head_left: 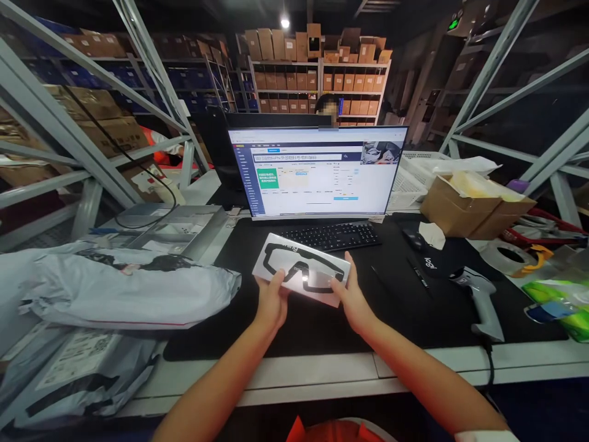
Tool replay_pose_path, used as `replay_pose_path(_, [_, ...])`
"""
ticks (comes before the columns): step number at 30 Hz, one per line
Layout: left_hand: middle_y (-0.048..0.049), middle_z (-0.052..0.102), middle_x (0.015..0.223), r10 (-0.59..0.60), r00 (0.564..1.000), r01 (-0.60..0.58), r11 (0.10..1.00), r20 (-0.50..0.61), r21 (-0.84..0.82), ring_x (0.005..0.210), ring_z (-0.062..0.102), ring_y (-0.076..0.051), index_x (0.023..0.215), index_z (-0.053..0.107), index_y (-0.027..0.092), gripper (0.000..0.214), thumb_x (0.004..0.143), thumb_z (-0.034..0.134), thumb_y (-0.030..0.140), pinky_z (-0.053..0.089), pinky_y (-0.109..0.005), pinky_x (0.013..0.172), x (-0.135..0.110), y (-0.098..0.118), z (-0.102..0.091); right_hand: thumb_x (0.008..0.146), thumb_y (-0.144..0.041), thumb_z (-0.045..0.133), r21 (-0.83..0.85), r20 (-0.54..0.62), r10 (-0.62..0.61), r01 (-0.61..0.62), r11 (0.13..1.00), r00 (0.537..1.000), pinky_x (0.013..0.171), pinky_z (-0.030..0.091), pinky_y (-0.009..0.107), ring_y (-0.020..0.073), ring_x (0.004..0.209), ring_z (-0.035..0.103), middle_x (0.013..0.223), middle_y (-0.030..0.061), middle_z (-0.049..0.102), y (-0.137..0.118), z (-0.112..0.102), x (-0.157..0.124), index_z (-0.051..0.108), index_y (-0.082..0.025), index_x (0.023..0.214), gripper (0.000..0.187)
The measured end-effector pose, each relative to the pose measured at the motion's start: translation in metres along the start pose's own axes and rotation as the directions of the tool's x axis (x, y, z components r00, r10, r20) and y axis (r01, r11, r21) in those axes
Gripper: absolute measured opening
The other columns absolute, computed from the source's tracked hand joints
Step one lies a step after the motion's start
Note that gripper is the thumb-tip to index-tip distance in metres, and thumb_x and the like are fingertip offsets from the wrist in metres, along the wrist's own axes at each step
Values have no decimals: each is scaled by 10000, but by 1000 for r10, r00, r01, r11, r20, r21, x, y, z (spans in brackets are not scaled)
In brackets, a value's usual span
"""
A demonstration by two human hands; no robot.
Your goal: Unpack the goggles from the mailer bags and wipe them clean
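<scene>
Between both hands is a white box (301, 268) printed with a black outline of sports glasses, tilted with its right end lower. My left hand (272, 302) grips the lower left edge, thumb on the front face. My right hand (356, 301) is closed around the right end, its thumb also on the front; the fingers behind the box are hidden. Just past the box lies a black keyboard (335, 235), partly covered by it. Behind that stands a lit monitor (313, 178) showing a web page.
Grey plastic mailer bags (133, 291) pile up at left. On the right are a barcode scanner (481, 301), a pen (418, 273), a mouse (414, 239), a tape roll (504, 256) and an open cardboard box (453, 205). Metal posts frame both sides; a person (327, 105) is behind the monitor.
</scene>
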State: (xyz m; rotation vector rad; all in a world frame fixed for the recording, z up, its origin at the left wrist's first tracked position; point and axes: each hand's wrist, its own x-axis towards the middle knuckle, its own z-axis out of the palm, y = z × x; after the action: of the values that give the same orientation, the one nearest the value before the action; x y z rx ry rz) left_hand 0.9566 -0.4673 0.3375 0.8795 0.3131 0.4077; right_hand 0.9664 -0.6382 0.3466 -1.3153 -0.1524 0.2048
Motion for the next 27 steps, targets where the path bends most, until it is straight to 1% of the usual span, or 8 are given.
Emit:
replay_pose_path(3, [-7, 630, 1287, 46, 999, -46, 999, -16, 4, 1127, 638, -173, 1288, 492, 352, 598, 770, 782, 280, 531, -298, 951, 5, 9, -3, 848, -527, 691, 18, 34, 24, -25, 1000, 999, 1193, 308, 474, 251, 1395, 443, 1527, 83, 450, 11, -7, 8, 94, -286, 1588, 980])
replay_pose_path(6, [-4, 642, 1237, 7, 1000, -7, 998, 4, 62, 1118, 636, -182, 1255, 497, 340, 589, 753, 801, 296, 536, -322, 945, 7, 6, -7, 825, -545, 688, 10, -9, -7, 7, 1000, 1000, 1097, 433, 489, 279, 1264, 558, 1392, 108, 563, 22, -19, 11, 250, -266, 1519, 867])
replay_pose_path(9, [-27, 659, 1151, -49, 997, 36, 979, 60, 198, 1072, 649, -207, 1145, 559, 269, 463, 762, 790, 387, 547, -354, 916, 16, 10, -14, 828, -562, 656, -73, -99, -62, 55, 996, 993, 1007, 503, 453, 276, 1139, 617, 1268, 101, 616, 18, -34, 14, 368, -251, 1421, 729])
replay_pose_path(11, [-61, 661, 1163, -59, 991, 19, 951, 121, 309, 1079, 647, -223, 1107, 598, 224, 457, 747, 798, 422, 541, -343, 916, 25, 20, -20, 819, -551, 664, -119, -98, -87, 75, 990, 991, 989, 511, 435, 271, 1115, 621, 1240, 92, 624, 8, -44, 16, 403, -245, 1394, 701])
replay_pose_path(16, [-77, 649, 1276, -246, 929, 53, 828, 276, 558, 1140, 639, -251, 1443, 451, 298, 909, 647, 890, 290, 519, -334, 943, 38, 43, -30, 808, -476, 710, -286, 52, -94, 105, 953, 994, 1007, 497, 425, 263, 1124, 620, 1259, 74, 637, -7, -53, 18, 410, -250, 1451, 745])
replay_pose_path(19, [-77, 681, 1202, -239, 932, 27, 796, 274, 605, 1078, 658, -248, 1424, 482, 260, 930, 601, 913, 277, 520, -337, 924, 38, 37, -30, 845, -487, 670, -343, 74, -51, 74, 936, 996, 1049, 471, 440, 263, 1172, 610, 1350, 75, 603, -2, -51, 17, 363, -251, 1510, 769])
replay_pose_path(22, [-71, 706, 1065, -204, 949, 19, 797, 240, 604, 930, 683, -231, 1284, 559, 209, 782, 592, 912, 297, 537, -348, 848, 34, 20, -28, 854, -514, 651, -367, 27, -11, 20, 930, 1000, 1114, 411, 471, 277, 1276, 554, 1437, 97, 546, 5, -52, 20, 298, -234, 1552, 831])
replay_pose_path(27, [-38, 693, 966, -116, 955, -97, 746, 273, 658, 862, 671, -211, 1156, 551, 216, 658, 606, 900, 310, 525, -338, 821, 23, 2, -23, 700, -512, 819, -468, -73, 21, -53, 882, 997, 1111, 408, 519, 325, 1296, 545, 1429, 131, 558, 12, -59, 27, 294, -239, 1561, 1045])
